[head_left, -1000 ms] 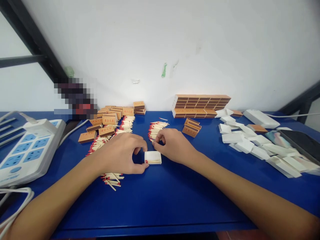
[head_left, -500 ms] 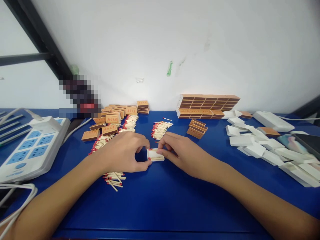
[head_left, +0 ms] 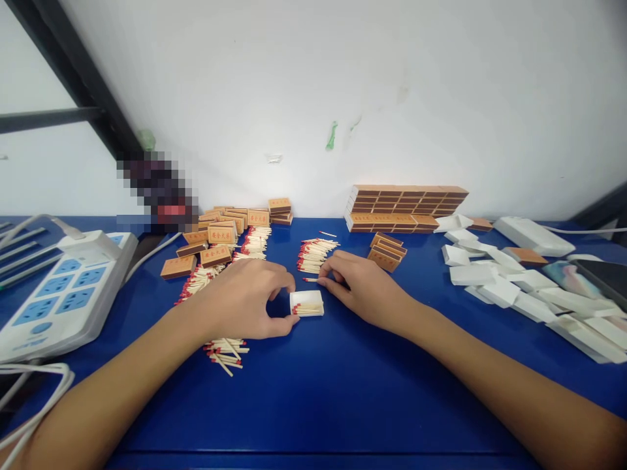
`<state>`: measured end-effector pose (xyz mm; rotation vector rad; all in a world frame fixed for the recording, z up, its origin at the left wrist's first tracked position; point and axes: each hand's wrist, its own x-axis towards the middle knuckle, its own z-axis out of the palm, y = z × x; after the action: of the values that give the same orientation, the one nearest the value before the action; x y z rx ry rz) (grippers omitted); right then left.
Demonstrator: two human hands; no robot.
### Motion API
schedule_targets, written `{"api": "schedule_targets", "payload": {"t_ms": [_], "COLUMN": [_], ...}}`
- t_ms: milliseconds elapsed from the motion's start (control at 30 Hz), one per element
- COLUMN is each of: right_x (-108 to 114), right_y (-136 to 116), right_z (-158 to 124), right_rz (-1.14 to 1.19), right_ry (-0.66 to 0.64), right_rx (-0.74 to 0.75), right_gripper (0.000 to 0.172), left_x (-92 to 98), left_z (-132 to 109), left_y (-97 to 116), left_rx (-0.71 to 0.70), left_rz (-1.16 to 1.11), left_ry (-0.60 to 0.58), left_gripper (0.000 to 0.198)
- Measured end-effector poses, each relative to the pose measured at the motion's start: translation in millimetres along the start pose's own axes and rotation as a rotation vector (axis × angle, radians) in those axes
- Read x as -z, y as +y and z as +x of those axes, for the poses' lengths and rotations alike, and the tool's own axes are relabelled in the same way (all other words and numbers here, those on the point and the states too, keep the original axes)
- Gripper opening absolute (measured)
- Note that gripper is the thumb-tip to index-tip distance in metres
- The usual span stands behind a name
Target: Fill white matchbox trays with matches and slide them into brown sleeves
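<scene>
A small white matchbox tray (head_left: 307, 297) with several matches along its near side lies on the blue table. My left hand (head_left: 249, 297) steadies its left end between thumb and curled forefinger. Just above the tray, my right hand (head_left: 360, 284) pinches the plain end of a single match (head_left: 309, 280), whose red head points left. Behind that match is a pile of loose matches (head_left: 316, 254). More matches (head_left: 256, 241) spread behind my left hand, and a further heap (head_left: 228, 352) shows beneath its wrist.
Orange matchboxes (head_left: 221, 234) crowd the left back. A stacked block of matchboxes (head_left: 406, 209) stands against the wall, with a few sleeves (head_left: 386, 251) before it. White empty trays (head_left: 509, 287) cover the right side, near a phone (head_left: 602, 277). A power strip (head_left: 68, 294) lies left.
My right hand has moved from inside the tray up to the lone match beyond it and now pinches that match. My left hand stays at the tray's left end.
</scene>
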<state>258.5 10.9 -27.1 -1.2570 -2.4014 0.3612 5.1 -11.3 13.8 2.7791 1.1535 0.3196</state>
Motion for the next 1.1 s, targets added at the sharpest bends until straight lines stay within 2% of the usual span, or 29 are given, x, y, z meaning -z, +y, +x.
{"api": "schedule_targets", "payload": {"t_ms": [133, 300, 433, 633, 767, 1100], "right_x": [4, 12, 10, 2, -4, -8], "right_y": [-2, -15, -25, -3, 8, 1], "right_z": [-2, -7, -11, 0, 5, 4], "right_rz": [-0.035, 0.038, 0.078, 0.140, 0.099, 0.012], "right_ry": [-0.045, 0.014, -0.054, 0.132, 0.104, 0.070], "right_rx": [-0.032, 0.010, 0.051, 0.064, 0.061, 0.010], "right_gripper": [0.009, 0.012, 0.009, 0.006, 0.005, 0.009], "left_x": [-0.8, 0.2, 0.5, 0.3, 1.2, 1.4], "left_z": [0, 1, 2, 1, 1, 2], "left_y": [-1, -2, -1, 0, 1, 1], "left_rx": [0.009, 0.025, 0.018, 0.000, 0.006, 0.014], "left_rz": [0.003, 0.012, 0.007, 0.026, 0.019, 0.021], "left_ry": [0.010, 0.015, 0.008, 0.003, -0.008, -0.015], "left_gripper": [0.023, 0.022, 0.020, 0.022, 0.021, 0.022]}}
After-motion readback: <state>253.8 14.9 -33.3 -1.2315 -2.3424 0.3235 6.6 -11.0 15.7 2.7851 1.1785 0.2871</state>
